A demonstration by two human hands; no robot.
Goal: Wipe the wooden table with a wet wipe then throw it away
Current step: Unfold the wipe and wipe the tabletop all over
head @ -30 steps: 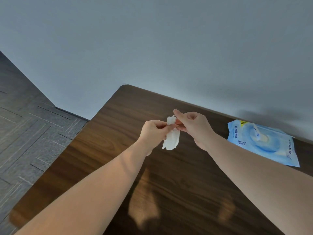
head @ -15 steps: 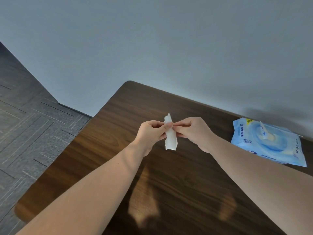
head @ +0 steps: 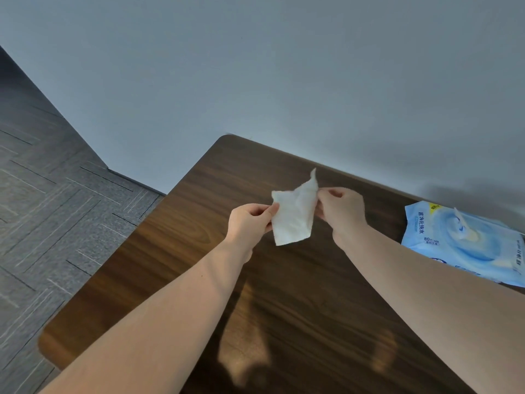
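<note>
Wet wipe half unfolded, pinched between left hand and right hand above wooden table, pack at three o'clock; wiping, binning not begun.

Both bare forearms are reaching forward from 6 o'clock, converging toward the middle. The left hand is curling into a loose fist, its grip pinching a wet wipe at 9 o'clock of the sheet. The right hand is pinching the wipe's 3 o'clock edge, knuckles facing up, wrist bending slightly.
</note>
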